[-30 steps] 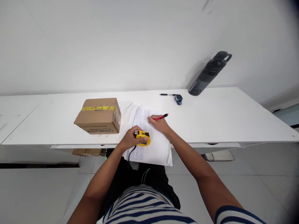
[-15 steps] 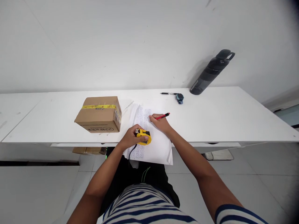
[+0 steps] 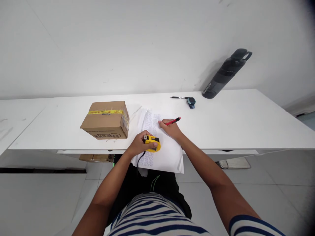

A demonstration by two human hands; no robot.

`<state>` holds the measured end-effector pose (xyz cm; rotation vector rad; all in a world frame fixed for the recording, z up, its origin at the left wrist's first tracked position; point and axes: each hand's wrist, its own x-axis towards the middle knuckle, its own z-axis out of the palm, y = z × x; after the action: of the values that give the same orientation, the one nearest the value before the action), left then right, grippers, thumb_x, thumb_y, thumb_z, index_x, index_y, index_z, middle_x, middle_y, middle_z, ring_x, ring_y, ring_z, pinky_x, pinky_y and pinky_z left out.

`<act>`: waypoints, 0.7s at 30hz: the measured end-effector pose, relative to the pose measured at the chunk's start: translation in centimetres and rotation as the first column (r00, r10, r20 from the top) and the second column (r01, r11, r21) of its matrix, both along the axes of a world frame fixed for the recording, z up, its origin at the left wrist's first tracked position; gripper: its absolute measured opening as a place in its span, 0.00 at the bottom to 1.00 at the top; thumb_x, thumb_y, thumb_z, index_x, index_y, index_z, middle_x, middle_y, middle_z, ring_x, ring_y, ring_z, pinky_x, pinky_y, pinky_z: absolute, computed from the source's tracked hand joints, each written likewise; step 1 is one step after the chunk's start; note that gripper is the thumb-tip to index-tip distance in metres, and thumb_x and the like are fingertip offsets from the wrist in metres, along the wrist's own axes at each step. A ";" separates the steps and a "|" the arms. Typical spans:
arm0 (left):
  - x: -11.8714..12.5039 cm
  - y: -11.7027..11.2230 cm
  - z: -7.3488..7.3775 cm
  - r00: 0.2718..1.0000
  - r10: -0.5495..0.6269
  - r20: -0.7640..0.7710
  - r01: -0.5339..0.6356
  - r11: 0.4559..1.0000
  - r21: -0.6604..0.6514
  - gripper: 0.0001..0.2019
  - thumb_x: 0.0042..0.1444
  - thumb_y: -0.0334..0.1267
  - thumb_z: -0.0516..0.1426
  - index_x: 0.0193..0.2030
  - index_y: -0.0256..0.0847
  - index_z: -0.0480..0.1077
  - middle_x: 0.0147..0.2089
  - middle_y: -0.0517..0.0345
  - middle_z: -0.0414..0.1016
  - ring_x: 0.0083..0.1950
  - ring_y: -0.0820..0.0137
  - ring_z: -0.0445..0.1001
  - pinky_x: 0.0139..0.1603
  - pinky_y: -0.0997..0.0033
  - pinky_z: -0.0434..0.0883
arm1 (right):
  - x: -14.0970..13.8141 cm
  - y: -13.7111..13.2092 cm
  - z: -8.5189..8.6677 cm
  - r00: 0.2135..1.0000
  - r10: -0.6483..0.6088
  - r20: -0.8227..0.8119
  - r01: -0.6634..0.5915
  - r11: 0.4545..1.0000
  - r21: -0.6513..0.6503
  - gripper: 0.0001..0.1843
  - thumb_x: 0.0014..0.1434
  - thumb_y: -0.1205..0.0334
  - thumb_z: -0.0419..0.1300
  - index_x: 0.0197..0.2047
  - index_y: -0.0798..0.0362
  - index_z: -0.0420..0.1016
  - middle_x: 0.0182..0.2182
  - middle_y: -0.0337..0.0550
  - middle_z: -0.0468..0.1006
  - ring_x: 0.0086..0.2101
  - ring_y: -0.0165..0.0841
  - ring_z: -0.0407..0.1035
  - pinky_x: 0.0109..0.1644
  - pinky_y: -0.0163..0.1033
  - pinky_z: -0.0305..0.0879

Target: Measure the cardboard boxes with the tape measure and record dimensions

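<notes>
My left hand (image 3: 138, 144) is closed around a yellow tape measure (image 3: 153, 143), its thumb lying across the case. A dark strap hangs from the tape measure over the paper. Beneath it lie white sheets of paper (image 3: 169, 157), with columns of small writing on their left part; they overhang the table's front edge. My right hand (image 3: 171, 129) grips a red pen (image 3: 173, 121) and rests on the upper part of the paper. The pen's tip is hidden by the fingers. A taped cardboard box (image 3: 105, 120) stands left of the paper.
On the white table (image 3: 233, 127), a dark water bottle (image 3: 222, 74) stands at the back right near the wall. Beside it lie a black pen (image 3: 179, 97) and a dark blue watch-like object (image 3: 191, 102). Another cardboard box (image 3: 97, 158) shows below the table.
The whole view has shifted slightly, so the table's things appear a little further right. Both hands keep their holds on the tape measure and the red pen.
</notes>
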<state>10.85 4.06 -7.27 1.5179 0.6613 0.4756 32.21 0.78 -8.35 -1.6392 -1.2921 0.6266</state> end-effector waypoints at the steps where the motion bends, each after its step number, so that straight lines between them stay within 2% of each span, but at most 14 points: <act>1: 0.0 0.0 0.0 1.000 0.002 -0.005 -0.002 1.000 0.002 0.22 0.40 0.46 0.70 0.37 0.40 0.67 0.31 0.64 0.71 0.30 0.74 0.71 0.31 0.74 0.69 | 0.0 0.0 0.0 1.000 0.000 -0.002 0.000 1.000 0.005 0.21 0.59 0.46 0.54 0.21 0.50 0.67 0.21 0.40 0.69 0.28 0.35 0.64 0.34 0.41 0.60; 5: 0.0 0.0 0.0 1.000 0.002 -0.013 -0.002 1.000 0.008 0.22 0.40 0.47 0.70 0.37 0.40 0.68 0.31 0.63 0.72 0.30 0.74 0.71 0.31 0.74 0.69 | 0.0 0.0 0.0 0.999 -0.045 0.003 0.045 0.999 0.013 0.22 0.59 0.46 0.54 0.21 0.51 0.66 0.20 0.39 0.68 0.27 0.34 0.63 0.33 0.40 0.60; 12: 0.0 0.0 -0.1 1.000 -0.001 0.001 0.001 1.000 0.006 0.21 0.41 0.45 0.70 0.37 0.40 0.68 0.31 0.65 0.71 0.30 0.75 0.71 0.30 0.76 0.69 | 0.2 0.1 -0.3 1.000 -0.024 -0.011 0.024 1.000 -0.001 0.22 0.58 0.43 0.54 0.21 0.51 0.67 0.19 0.38 0.67 0.27 0.33 0.63 0.32 0.39 0.60; 18: 0.0 0.0 0.0 1.000 0.004 -0.008 -0.004 1.000 0.004 0.21 0.41 0.46 0.70 0.37 0.40 0.67 0.31 0.64 0.72 0.31 0.74 0.71 0.31 0.75 0.69 | 0.3 0.2 -0.4 0.996 -0.085 -0.017 0.085 0.996 0.017 0.21 0.57 0.46 0.54 0.20 0.51 0.66 0.18 0.37 0.66 0.27 0.33 0.62 0.32 0.38 0.59; 21: 0.0 0.1 0.0 1.000 0.005 -0.013 -0.004 1.000 0.017 0.21 0.41 0.46 0.70 0.37 0.40 0.68 0.31 0.64 0.72 0.30 0.74 0.72 0.31 0.75 0.69 | 0.4 0.2 -0.3 0.998 -0.055 -0.017 0.055 0.998 -0.023 0.20 0.57 0.47 0.55 0.20 0.51 0.66 0.19 0.37 0.67 0.26 0.32 0.62 0.33 0.38 0.59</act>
<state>10.85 4.11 -7.25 1.5373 0.6724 0.4762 32.60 1.00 -8.67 -1.6780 -1.2270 0.6225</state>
